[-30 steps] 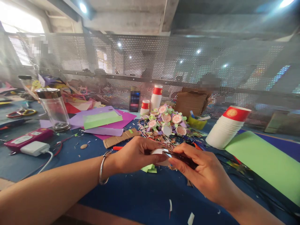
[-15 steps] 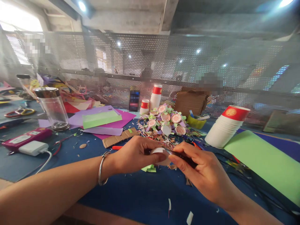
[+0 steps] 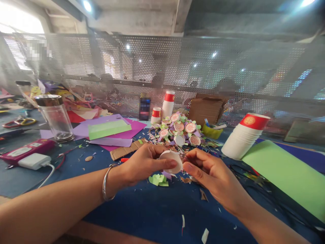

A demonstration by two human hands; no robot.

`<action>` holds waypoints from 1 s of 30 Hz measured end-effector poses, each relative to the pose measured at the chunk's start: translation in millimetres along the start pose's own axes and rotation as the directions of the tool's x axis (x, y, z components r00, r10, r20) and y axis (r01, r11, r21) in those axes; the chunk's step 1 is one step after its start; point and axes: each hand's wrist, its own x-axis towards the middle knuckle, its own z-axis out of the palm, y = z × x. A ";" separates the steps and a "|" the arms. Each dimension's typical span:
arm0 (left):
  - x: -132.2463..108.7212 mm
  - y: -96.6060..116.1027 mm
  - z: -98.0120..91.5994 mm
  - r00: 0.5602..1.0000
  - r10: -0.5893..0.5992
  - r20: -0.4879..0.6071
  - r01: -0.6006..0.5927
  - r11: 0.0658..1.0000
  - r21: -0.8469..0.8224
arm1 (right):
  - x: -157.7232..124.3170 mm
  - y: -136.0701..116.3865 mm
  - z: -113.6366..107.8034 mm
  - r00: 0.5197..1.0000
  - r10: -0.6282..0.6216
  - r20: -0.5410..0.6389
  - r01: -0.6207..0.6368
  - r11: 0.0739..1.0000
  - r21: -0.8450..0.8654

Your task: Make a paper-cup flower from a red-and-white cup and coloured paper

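Note:
My left hand (image 3: 144,163) pinches a round white paper disc (image 3: 175,165) between thumb and fingers, its flat face toward me. My right hand (image 3: 213,179) is just right of the disc, thumb and fingertips drawn together by its edge. Whatever those fingers hold, if anything, is hidden. Green paper pieces (image 3: 158,180) lie on the table below the disc. Behind the hands rises a pile of paper-trimmed discs (image 3: 179,126), several with red printing, among thin paper shreds.
Stacked paper cups (image 3: 238,140) lean at right beside a green sheet (image 3: 286,176); another cup stack (image 3: 168,105) stands behind the pile. At left are purple sheets (image 3: 110,141), a glass jar (image 3: 59,122) and a power strip (image 3: 26,151). A cardboard strip (image 3: 119,151) lies behind my left hand.
The disc now faces me more fully and sits slightly farther left. The dark-handled tool that showed in my right hand is no longer visible. More of the green pieces shows.

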 end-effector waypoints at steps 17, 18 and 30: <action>-8.7 7.9 8.1 0.942 0.333 0.042 -0.288 0.735 0.614 | -6.6 -0.8 3.9 0.985 -0.173 -0.004 0.161 0.927 -0.339; -8.5 8.1 7.8 0.937 0.346 0.054 -0.306 0.734 0.606 | -6.8 -1.1 4.3 0.984 -0.175 0.000 0.164 0.922 -0.350; -9.4 9.1 7.1 0.942 0.325 0.078 -0.310 0.760 0.571 | -6.7 -0.3 4.4 0.980 -0.200 0.009 0.188 0.900 -0.392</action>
